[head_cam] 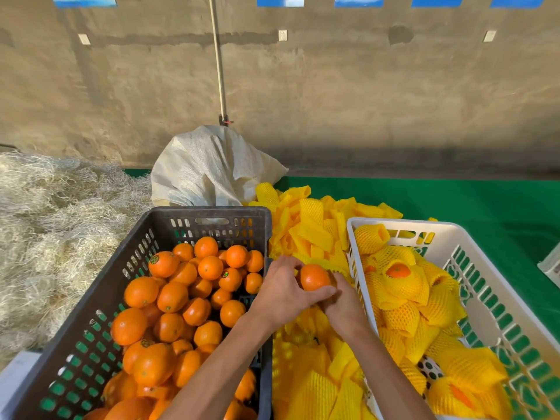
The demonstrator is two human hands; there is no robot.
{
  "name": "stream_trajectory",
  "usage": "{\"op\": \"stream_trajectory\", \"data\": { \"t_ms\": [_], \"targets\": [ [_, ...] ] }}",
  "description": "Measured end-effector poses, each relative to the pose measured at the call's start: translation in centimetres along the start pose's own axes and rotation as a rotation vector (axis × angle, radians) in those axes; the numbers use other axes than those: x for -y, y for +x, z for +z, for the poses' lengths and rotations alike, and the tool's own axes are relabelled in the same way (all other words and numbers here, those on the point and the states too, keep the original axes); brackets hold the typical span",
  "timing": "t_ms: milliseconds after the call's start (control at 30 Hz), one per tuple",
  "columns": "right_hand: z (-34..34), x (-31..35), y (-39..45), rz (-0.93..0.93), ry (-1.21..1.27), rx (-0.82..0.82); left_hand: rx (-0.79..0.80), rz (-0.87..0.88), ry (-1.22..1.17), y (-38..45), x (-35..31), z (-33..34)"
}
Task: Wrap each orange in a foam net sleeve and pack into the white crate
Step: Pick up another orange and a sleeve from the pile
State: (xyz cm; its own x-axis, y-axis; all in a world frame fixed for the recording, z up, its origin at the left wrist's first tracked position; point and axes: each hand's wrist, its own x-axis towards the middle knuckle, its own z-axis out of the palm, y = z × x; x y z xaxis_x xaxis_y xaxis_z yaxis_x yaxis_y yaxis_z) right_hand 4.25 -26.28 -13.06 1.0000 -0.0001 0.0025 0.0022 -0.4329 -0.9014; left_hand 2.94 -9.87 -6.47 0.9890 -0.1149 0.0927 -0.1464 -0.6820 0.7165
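Surface: green cloth covers the counter (pixel 485 201), which carries two crates with a heap of yellow sleeves between them, all set before a bare plastered wall.
Left hand: the left hand (pixel 280 291) is clenched around the near and left side of one bare orange (pixel 313 277), fingers curled over it, held above the gap between the crates.
Right hand: the right hand (pixel 344 307) comes in under and to the right of the same fruit; its fingers touch the orange, but whether they also pinch a sleeve cannot be told.
Step in hand: judged as the start of sleeving, since the orange shows no net on it yet.
Next move: it calls for one foam net sleeve from the loose sleeve pile (pixel 315 228) to be spread open and drawn over the fruit.
Dark crate: the dark crate (pixel 91 313) on the left holds many unwrapped oranges.
White crate: the white crate (pixel 497 313) on the right already holds a layer of wrapped oranges, with room left.
Beyond: a white woven sack (pixel 206 171) stands behind the dark crate, straw (pixel 54 225) lies far left.
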Motion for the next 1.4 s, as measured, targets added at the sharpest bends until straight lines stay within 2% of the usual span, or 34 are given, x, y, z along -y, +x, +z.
{"op": "stream_trajectory", "data": {
  "t_ms": [100, 267, 367, 500, 567, 633, 767, 900, 1033, 1167, 1300, 1400],
  "targets": [
    [-0.3, 0.4, 0.0, 0.000, -0.143, 0.010, -0.094, 0.030, 0.112, 0.3, 0.2, 0.4],
    [0.0, 1.3, -0.4, -0.099, -0.329, 0.030, -0.232, 0.088, 0.307, 0.6, -0.1, 0.9],
    [0.1, 1.2, -0.3, -0.122, -0.337, 0.032, -0.209, 0.112, 0.310, 0.7, 0.2, 0.8],
    [-0.4, 0.9, -0.4, -0.119, -0.263, 0.015, -0.073, 0.236, 0.474, 0.7, 0.8, 0.7],
    [-0.3, 0.8, -0.5, -0.110, -0.229, 0.024, 0.012, 0.249, 0.441, 0.9, 1.1, 0.3],
    [-0.4, 0.8, -0.4, -0.092, -0.172, 0.027, 0.064, 0.253, 0.305, 0.9, 1.4, -0.2],
    [-0.4, 0.6, -0.3, -0.125, -0.179, 0.075, 0.046, 0.139, 0.043, 0.8, 1.6, -0.4],
    [-0.3, 0.6, -0.3, -0.170, -0.151, 0.107, -0.048, 0.148, 0.204, 1.0, 1.6, 0.2],
    [-0.6, 0.8, -0.6, -0.256, -0.157, 0.026, -0.170, 0.185, 0.132, 1.0, 2.1, 0.4],
    [-0.6, 1.3, -0.7, -0.362, -0.226, -0.019, -0.221, 0.132, 0.058, 1.3, 1.7, 0.1],
    [-0.1, 1.7, -1.1, -0.506, -0.228, -0.193, -0.282, 0.127, 0.145, 1.7, 0.8, 0.2],
    [0.4, 1.8, -1.4, -0.492, -0.129, -0.255, -0.296, 0.070, 0.120, 2.3, 0.3, 0.2]
  ]
}}
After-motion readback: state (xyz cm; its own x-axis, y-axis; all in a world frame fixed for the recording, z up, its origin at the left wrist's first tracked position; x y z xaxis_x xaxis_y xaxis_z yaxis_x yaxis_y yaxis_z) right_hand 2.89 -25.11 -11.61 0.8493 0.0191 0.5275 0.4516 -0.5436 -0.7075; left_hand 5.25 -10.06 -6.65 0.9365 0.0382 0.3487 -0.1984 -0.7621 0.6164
